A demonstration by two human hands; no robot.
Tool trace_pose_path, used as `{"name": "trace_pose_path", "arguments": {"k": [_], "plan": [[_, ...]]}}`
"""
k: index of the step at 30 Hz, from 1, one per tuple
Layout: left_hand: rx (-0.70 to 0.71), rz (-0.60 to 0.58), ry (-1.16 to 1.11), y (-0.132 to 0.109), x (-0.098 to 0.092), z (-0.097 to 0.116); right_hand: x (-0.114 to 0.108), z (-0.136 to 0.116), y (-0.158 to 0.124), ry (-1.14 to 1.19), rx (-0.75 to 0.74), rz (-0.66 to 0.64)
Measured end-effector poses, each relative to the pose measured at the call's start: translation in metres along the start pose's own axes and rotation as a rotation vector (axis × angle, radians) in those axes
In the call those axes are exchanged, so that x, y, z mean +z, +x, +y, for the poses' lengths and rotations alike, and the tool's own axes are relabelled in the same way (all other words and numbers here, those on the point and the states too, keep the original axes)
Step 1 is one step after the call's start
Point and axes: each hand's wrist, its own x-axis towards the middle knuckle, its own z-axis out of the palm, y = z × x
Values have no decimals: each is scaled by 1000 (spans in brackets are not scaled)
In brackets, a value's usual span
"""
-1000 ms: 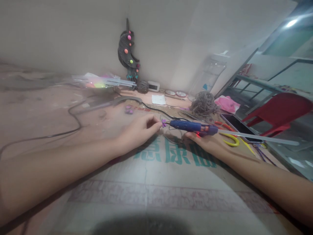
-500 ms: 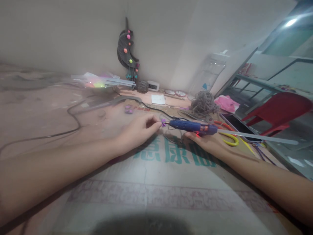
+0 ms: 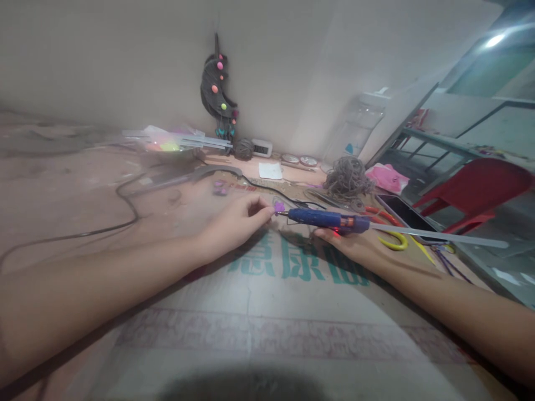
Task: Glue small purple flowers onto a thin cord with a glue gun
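Note:
My left hand (image 3: 236, 224) pinches a small purple piece (image 3: 278, 207) between thumb and fingertips, just above the cardboard sheet (image 3: 267, 301) with green characters. My right hand (image 3: 355, 245) grips a blue glue gun (image 3: 330, 219), held level with its nozzle pointing left and close to the purple piece. A clear glue stick (image 3: 438, 236) pokes out of the gun's back toward the right. A red light glows on the gun's underside.
A black cable (image 3: 125, 200) snakes over the floor at left. Behind the hands lie a tangle of grey twine (image 3: 349, 177), yellow-handled scissors (image 3: 393, 240), a phone (image 3: 407, 214), a pink cloth (image 3: 387, 178) and more purple bits (image 3: 220, 188). A red chair (image 3: 476, 189) stands right. A dark decorated crescent (image 3: 217, 89) hangs on the wall.
The glue gun's nozzle has drawn back slightly from the purple piece, and both hands have risen a little. Otherwise nothing has moved.

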Motion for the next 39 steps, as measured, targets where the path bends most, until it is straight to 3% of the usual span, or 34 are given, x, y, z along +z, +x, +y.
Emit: {"name": "trace_pose_path", "arguments": {"k": [22,28,39], "plan": [[-62,-3,-127,2,0,4,-1,-1,0,8,-14,42],[-74,-14,-117,2,0,5,-1,-1,1,-21,45,112],[-58,-13,-93,2,-1,2,0,0,1,-31,44,88]]}}
